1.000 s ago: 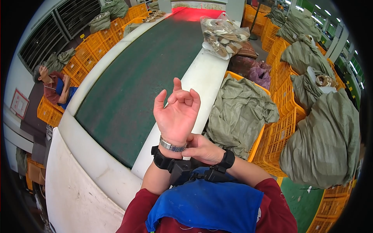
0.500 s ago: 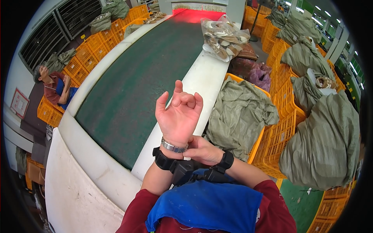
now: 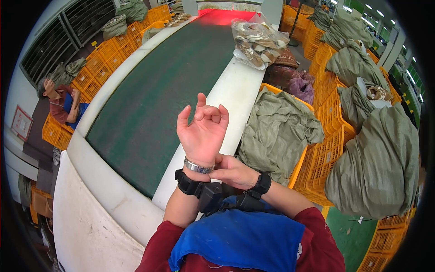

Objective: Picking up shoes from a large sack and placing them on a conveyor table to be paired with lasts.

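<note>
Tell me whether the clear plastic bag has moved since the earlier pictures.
No. The clear plastic bag sits at the same spot on the white border beside the green belt.

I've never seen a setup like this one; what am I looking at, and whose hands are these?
There is no robot here: a camera worn on a person's head looks down, and its wide lens bends straight edges. The left hand is raised, palm showing, fingers partly curled. The right hand is at the left wrist, touching near a metal band; its fingertips are hidden. Beyond is a green belt with a white ledge. A clear bag of brown and white pieces rests on the ledge. Orange crates stand to the right.
</note>
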`<state>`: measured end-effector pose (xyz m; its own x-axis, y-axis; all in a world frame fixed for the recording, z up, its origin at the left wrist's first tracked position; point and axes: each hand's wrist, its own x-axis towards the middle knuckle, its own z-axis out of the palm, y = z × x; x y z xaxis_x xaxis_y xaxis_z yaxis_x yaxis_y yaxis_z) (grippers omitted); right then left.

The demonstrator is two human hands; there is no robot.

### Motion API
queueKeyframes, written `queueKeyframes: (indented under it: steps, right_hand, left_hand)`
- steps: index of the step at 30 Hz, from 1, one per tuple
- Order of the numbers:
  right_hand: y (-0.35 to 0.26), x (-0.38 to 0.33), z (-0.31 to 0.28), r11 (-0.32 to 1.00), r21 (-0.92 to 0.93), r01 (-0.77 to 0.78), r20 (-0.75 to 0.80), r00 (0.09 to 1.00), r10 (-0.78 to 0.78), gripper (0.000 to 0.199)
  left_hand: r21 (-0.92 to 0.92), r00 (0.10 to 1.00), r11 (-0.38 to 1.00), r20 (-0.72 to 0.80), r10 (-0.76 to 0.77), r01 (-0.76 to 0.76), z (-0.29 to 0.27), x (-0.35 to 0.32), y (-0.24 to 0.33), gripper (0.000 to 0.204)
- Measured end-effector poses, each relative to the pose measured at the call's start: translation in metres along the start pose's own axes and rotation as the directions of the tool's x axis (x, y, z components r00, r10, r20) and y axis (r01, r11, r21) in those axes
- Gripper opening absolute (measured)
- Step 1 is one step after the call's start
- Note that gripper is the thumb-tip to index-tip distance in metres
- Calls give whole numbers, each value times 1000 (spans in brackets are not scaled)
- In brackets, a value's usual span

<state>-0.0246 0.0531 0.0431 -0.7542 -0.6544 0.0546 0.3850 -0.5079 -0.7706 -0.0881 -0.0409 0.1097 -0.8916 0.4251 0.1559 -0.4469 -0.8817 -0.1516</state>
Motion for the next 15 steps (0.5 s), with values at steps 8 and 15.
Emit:
queueKeyframes:
  steps: [8,15]
  right_hand:
    - [1,-4,4,998,49,-27,-19,999,28,42]
    - [0,-1,1,998,49,-26,-4,1000,26,39]
  left_hand:
    - [16,1000,1000,-19,15,-15,-2,-3,-2,27]
    - [4,1000,1000,1,6,-6,1,0,-2,27]
